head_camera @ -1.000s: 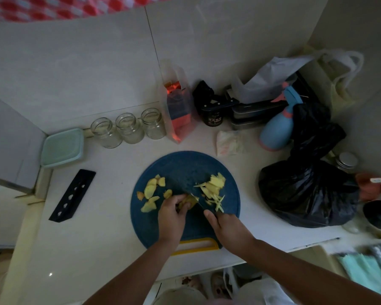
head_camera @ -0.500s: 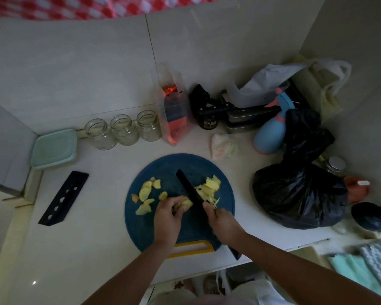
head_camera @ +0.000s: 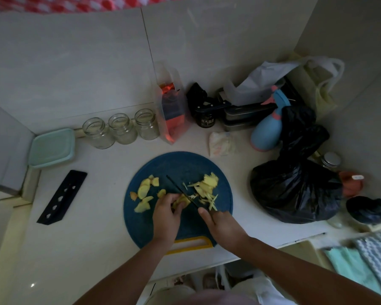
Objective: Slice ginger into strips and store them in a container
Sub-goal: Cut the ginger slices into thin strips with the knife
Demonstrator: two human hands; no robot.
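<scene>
A round blue cutting board (head_camera: pixel 185 164) with a yellow handle lies on the white counter. Flat ginger slices (head_camera: pixel 144 191) sit on its left side, and a pile of cut ginger strips (head_camera: pixel 206 188) lies on its right. My left hand (head_camera: pixel 166 216) presses a small stack of ginger slices (head_camera: pixel 182 201) onto the board. My right hand (head_camera: pixel 223 226) grips a dark knife (head_camera: pixel 178 188), whose blade rests against the right side of that stack. A pale green lidded container (head_camera: pixel 52 147) sits at the far left.
Three empty glass jars (head_camera: pixel 121 128) stand behind the board. A black knife sheath (head_camera: pixel 62 197) lies to the left. A tied black plastic bag (head_camera: pixel 295 190), a blue spray bottle (head_camera: pixel 267 130) and a clear box (head_camera: pixel 172 108) crowd the right and back. The counter's edge runs just below the board.
The knife rose clear of the board half a second ago and now is down again at the ginger stack. My left hand stays on the stack.
</scene>
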